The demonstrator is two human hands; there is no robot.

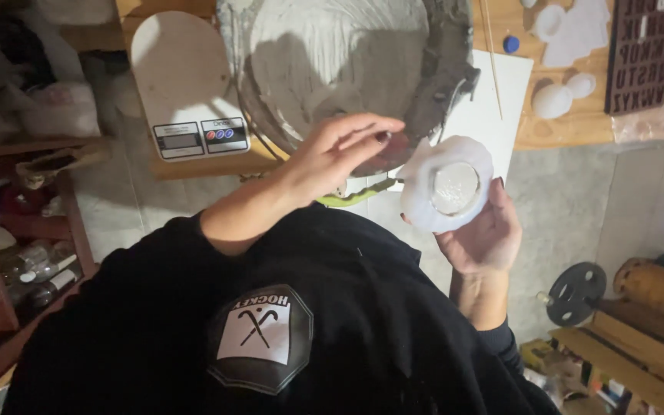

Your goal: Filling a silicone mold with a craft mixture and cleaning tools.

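Currently right hand (484, 230) cups a white silicone mould (447, 184) from below, fingers curled on it, level beside the grey-coated mixing bowl (347, 61). Left hand (343, 150) hovers over the bowl rim, fingers bent, probably empty. Keep mould flat and supported underneath.

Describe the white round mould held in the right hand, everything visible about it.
The white mould is a soft-looking, translucent piece, like silicone, with a wavy, flared rim around a round central hollow. The hollow holds a pale, glossy, speckled fill. It faces up toward the camera, slightly tilted, cradled from below in the right hand near the large bucket of grey mix. The left hand hovers beside its left edge; whether they touch is unclear.
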